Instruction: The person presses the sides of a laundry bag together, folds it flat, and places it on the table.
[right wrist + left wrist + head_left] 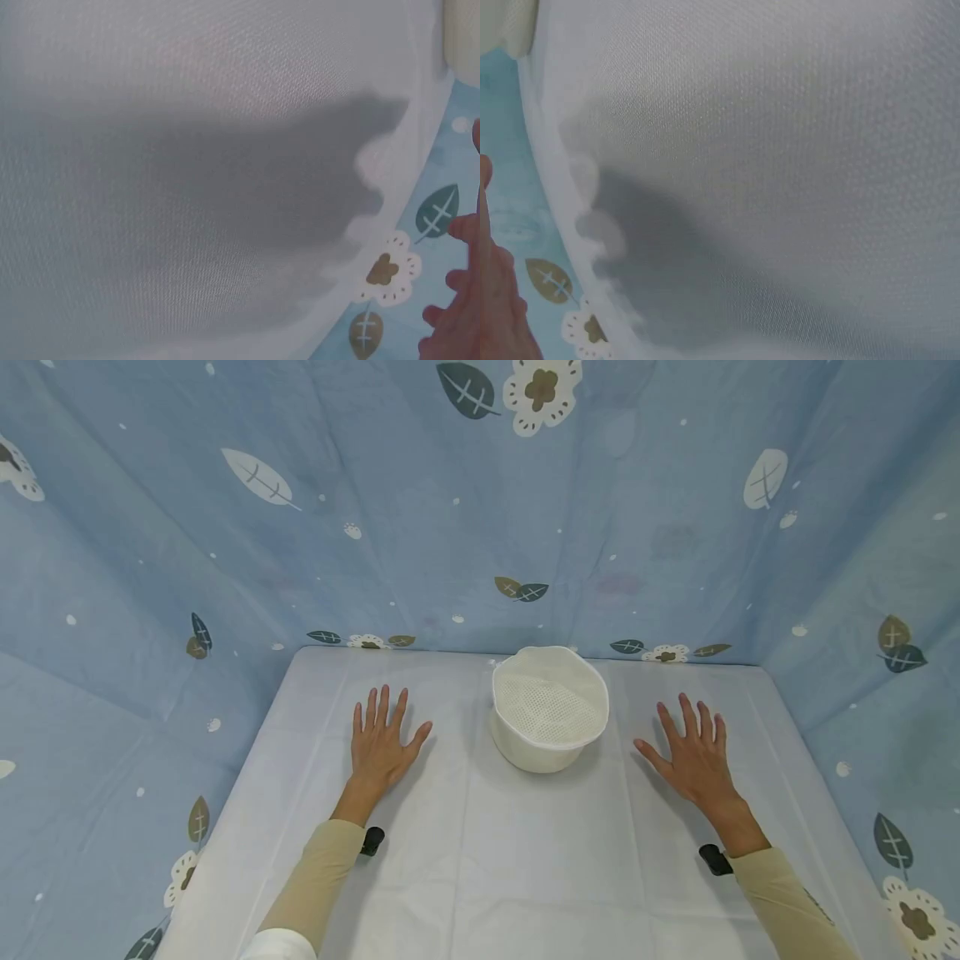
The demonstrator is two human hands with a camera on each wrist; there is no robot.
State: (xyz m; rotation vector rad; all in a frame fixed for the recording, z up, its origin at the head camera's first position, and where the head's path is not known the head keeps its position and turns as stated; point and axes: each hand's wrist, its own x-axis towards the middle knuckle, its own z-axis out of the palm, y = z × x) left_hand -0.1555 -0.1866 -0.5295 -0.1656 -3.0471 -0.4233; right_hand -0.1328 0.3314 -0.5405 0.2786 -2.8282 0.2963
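A white plastic basin [534, 756] with a perforated strainer basket [543, 706] inside it stands near the back middle of the table. To its left, my left hand [378, 747] is spread palm down with straight fingers, holding nothing. My right hand [697, 760] is spread likewise on the basin's other side, apart from it. In the left wrist view part of the left hand [502, 300] shows at the left edge, and the right wrist view has the right hand [457, 307] at its right edge. A corner of the basin [461, 41] appears there too.
A white cloth [547, 852] covers the table. Blue curtains [420, 527] printed with leaves and flowers hang behind the table and along both sides. A small black device [372, 841] sits at the left wrist, another black device [716, 860] at the right.
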